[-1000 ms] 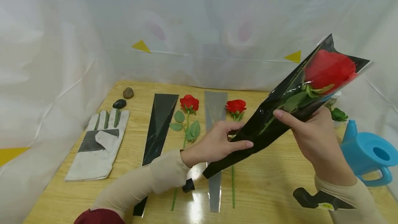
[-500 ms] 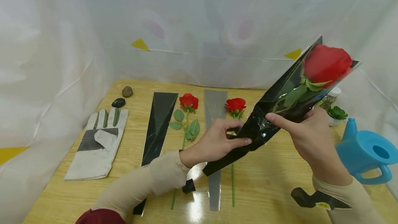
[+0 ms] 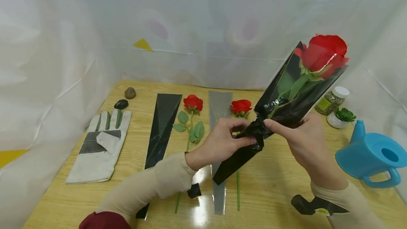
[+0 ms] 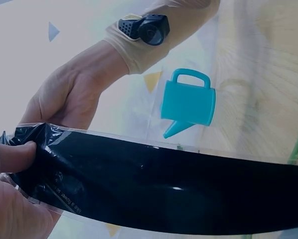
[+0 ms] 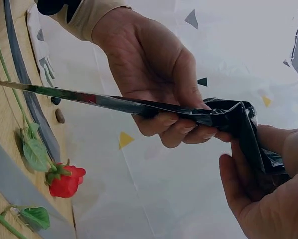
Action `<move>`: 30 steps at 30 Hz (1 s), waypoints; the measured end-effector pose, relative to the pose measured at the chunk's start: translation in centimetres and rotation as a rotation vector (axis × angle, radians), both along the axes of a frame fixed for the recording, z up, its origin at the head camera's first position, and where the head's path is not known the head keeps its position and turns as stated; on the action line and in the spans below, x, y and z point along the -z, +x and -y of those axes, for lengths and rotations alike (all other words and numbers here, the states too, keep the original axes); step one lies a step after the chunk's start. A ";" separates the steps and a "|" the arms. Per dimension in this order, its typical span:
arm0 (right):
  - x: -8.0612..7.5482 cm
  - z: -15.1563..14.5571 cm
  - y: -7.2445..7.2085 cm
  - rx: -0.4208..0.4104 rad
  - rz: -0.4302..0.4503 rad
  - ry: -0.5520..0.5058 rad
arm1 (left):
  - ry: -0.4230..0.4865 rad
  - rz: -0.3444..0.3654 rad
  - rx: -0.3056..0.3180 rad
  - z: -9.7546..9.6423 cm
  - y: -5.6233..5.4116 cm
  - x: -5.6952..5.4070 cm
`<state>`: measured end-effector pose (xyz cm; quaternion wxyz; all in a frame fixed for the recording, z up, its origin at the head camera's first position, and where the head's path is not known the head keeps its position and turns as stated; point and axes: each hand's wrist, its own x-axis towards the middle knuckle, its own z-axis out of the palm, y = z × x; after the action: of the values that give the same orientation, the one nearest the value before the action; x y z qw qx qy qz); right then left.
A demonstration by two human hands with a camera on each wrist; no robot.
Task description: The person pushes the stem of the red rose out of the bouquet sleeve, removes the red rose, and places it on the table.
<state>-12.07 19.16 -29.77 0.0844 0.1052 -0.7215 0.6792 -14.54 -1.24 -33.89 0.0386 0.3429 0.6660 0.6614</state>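
A red rose in a black sleeve with a clear front is held aslant above the table in the head view. Its bloom shows at the sleeve's wide upper end. My left hand pinches the lower part between thumb and fingers. Just above, my right hand grips the sleeve, thumb in front and fingers behind. Between the hands the film is crumpled and bent, and the narrow tail hangs below my left hand. In the right wrist view, both hands hold the black film at a sharp fold.
On the table lie a flat black sleeve, a grey sleeve and two roses. A work glove and two stones are at left. A blue watering can, potted succulent and jar stand right.
My right hand has moved left and closer to my left hand. The sleeve has bent and crumpled between them. The bloom has shifted left and up, and the jar is uncovered.
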 end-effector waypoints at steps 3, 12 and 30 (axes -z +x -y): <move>0.0 0.1 0.0 0.063 0.020 0.142 | -0.007 -0.004 -0.007 0.1 -0.1 -0.1; 0.3 0.3 0.1 0.119 -0.013 0.282 | -0.005 -0.016 -0.025 0.0 -0.2 -0.4; -0.1 -0.2 0.9 -0.004 -0.068 -0.146 | -0.179 -0.058 0.076 0.7 -0.3 -0.6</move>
<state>-11.21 19.36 -29.69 0.1151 0.1234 -0.6664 0.7263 -14.88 -1.92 -33.32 0.0750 0.3819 0.7099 0.5870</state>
